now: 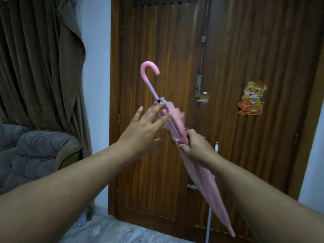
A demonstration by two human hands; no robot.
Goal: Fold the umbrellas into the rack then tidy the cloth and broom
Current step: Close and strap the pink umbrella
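Observation:
A closed pink umbrella (201, 179) slants in front of me, its hooked handle (148, 74) up at the left and its tip down at the lower right. My right hand (196, 146) grips the gathered canopy near its middle. With fingers straight and spread, my left hand (142, 132) touches the loose upper folds of the canopy just below the handle. Behind the umbrella a pale broom pole (209, 218) leans against the door, partly hidden. No rack or cloth is in view.
A brown wooden double door (245, 58) with metal bolts and a tiger sticker (251, 98) fills the background. A grey sofa (31, 155) and brown curtain (35, 58) stand at the left. A plastic bottle (82, 219) lies on the marble floor by the wall.

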